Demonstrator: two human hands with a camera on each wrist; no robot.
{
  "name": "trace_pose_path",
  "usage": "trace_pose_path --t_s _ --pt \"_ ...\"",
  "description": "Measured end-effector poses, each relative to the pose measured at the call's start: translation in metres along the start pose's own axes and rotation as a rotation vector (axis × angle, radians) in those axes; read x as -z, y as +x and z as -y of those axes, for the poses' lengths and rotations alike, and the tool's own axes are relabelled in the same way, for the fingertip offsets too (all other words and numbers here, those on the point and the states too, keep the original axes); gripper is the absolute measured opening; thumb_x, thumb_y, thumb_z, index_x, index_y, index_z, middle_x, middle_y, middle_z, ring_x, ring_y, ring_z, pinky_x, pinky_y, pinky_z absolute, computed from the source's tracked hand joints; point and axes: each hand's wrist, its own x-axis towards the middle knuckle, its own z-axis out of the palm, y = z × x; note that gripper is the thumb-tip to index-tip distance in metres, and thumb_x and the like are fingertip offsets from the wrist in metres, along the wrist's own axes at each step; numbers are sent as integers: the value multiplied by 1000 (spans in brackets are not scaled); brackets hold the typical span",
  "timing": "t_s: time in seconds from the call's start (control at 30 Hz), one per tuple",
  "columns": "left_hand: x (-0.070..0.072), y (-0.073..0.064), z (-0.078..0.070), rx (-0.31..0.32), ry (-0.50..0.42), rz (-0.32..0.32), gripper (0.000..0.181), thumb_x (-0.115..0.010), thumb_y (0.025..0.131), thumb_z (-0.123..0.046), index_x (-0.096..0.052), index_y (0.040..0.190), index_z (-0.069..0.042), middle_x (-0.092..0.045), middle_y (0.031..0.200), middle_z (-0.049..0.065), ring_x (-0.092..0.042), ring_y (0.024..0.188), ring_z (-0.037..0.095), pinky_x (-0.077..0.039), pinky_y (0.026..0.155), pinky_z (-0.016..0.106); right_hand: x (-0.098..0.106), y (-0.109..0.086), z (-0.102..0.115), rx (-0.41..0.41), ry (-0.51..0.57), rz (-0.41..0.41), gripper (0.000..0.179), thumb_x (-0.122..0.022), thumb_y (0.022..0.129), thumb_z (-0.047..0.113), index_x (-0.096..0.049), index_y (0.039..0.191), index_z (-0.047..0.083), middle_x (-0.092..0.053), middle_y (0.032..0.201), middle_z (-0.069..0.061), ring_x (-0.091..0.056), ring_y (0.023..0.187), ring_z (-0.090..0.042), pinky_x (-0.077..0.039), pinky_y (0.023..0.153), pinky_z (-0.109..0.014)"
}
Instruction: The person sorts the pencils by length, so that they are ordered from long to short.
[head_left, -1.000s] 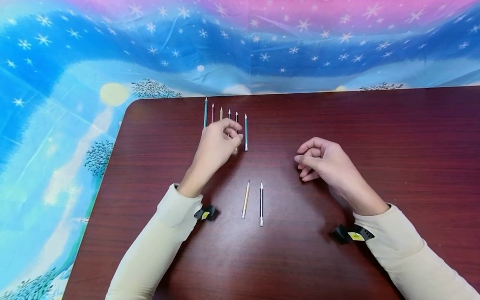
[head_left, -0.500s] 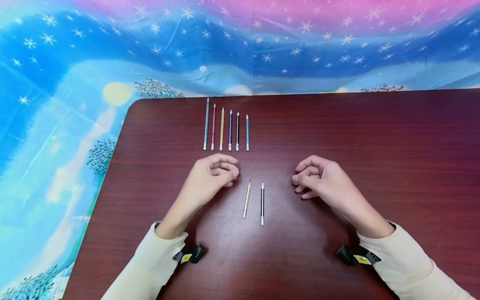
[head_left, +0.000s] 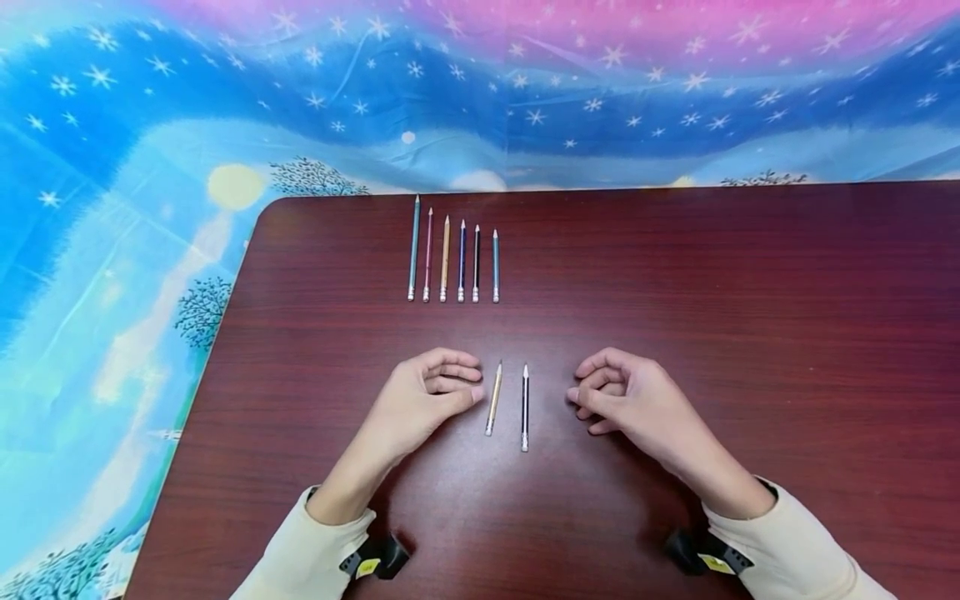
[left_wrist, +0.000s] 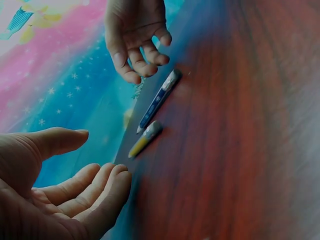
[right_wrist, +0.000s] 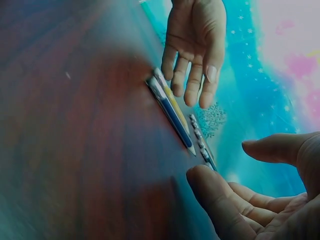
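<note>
Two short pencils lie on the table between my hands: a yellow pencil (head_left: 493,400) on the left, slightly slanted, and a dark striped pencil (head_left: 525,408) on the right. Both have their points away from me and eraser ends toward me. My left hand (head_left: 431,400) is just left of the yellow pencil, its thumb tip close beside it, fingers loosely bent around nothing. To the right of the dark pencil is my right hand (head_left: 626,400), likewise relaxed and holding nothing. The left wrist view shows a wide gap between the left thumb and fingers (left_wrist: 107,195).
Farther back, several pencils stand in a row, eraser ends lined up, from a long teal pencil (head_left: 414,250) at the left to a shorter blue pencil (head_left: 495,267) at the right. The brown table (head_left: 720,275) meets a snowflake-patterned cloth (head_left: 600,92) behind.
My left hand has drawn back from the pencil row toward me and now sits beside the yellow pencil. The right hand has also come nearer to me. The pencils stay where they were.
</note>
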Motion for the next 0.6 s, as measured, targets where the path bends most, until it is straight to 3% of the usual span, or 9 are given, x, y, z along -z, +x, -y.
trace_pose_path --t_s 0.27,0.6 --pt "-10 -8 7 16 62 -63 35 -78 88 -5 -71 122 -7 -76 115 9 -74 99 17 -56 79 21 -17 -3 -5 0 -38 -16 34 -76 93 7 -61 119 -9 -73 92 -14 -71 77 -15 -64 65 -31" --pt "-21 -7 9 11 77 -96 32 -75 86 3 -71 117 -4 -74 100 8 -68 72 8 -54 57 20 -38 -1 -3 10 -94 -82 29 -78 88 3 -66 113 -6 -73 85 -10 -68 64 -14 -62 57 -29"
